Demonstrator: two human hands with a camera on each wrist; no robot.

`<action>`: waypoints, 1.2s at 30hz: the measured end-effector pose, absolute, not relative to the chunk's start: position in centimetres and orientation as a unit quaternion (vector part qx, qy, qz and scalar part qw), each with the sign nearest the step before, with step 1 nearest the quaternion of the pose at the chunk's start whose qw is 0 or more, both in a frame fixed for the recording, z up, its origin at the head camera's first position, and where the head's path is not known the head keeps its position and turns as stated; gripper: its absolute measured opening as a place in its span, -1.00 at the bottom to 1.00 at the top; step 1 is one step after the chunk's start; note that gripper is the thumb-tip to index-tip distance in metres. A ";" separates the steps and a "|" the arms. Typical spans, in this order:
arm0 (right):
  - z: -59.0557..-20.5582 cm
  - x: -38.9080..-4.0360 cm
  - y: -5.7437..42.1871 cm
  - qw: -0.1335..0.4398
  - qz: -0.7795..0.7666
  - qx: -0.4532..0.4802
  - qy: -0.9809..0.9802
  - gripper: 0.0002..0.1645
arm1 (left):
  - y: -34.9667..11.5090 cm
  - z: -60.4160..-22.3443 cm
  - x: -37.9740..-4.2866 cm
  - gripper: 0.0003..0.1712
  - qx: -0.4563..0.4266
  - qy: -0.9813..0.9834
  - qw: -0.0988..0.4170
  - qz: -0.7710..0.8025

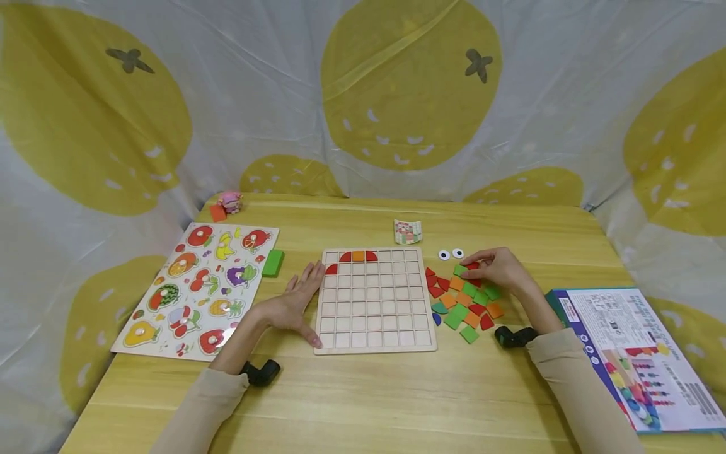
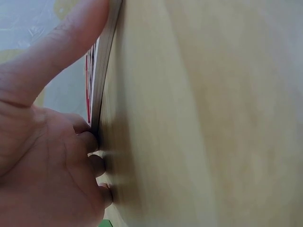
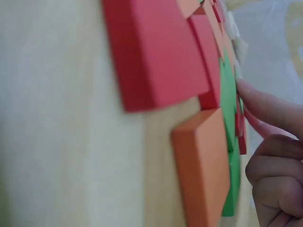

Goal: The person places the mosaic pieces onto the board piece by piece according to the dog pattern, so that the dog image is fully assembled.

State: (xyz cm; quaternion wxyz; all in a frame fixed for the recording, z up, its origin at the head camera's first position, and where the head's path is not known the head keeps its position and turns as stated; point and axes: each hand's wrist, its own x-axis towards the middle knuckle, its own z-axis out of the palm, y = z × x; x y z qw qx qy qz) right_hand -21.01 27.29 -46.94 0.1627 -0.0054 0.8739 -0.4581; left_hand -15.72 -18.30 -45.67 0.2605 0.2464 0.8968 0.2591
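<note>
In the head view, a wooden grid board (image 1: 375, 308) lies mid-table. A red quarter-round tile, an orange square tile (image 1: 358, 256) and another red quarter-round tile sit in its top row, with one more red tile (image 1: 331, 269) below left. My left hand (image 1: 289, 308) is spread along the board's left edge, thumb at the lower corner; the left wrist view shows its fingertips touching the table. My right hand (image 1: 498, 270) reaches over loose red, orange and green tiles. Its thumb and index finger pinch a green square tile (image 1: 460, 270); the other fingers are curled.
A fruit puzzle board (image 1: 193, 296) lies left, a green block (image 1: 273, 263) by its edge. Behind the grid are a small pattern card (image 1: 408, 231) and two eye pieces (image 1: 444, 255). A box (image 1: 641, 359) lies right. A pink toy (image 1: 230, 202) stands far left.
</note>
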 end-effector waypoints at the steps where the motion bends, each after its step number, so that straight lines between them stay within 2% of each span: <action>1: -46.9 -21.0 27.3 0.165 -0.463 -0.005 0.871 -0.61 | -18.3 -45.7 -15.7 0.76 0.245 0.896 0.262 0.260; 8: -46.9 -21.2 27.0 0.150 -0.450 -0.028 0.880 -0.65 | -18.3 -45.5 -15.6 0.75 0.243 0.897 0.261 0.261; 17: -46.9 -21.2 27.2 0.187 -0.464 -0.007 0.866 -0.58 | -18.4 -45.6 -15.7 0.76 0.246 0.897 0.259 0.260; 26: -46.1 -21.0 26.3 0.139 -0.413 -0.049 0.899 -0.67 | -18.3 -45.7 -15.5 0.76 0.247 0.894 0.262 0.267; 30: -44.5 -20.7 22.8 0.129 -0.421 -0.072 0.895 -0.71 | -18.4 -45.7 -15.6 0.76 0.245 0.894 0.261 0.270; 36: -43.5 -20.2 12.9 0.150 -0.448 -0.100 0.876 -0.75 | -18.5 -45.6 -15.5 0.76 0.240 0.895 0.262 0.270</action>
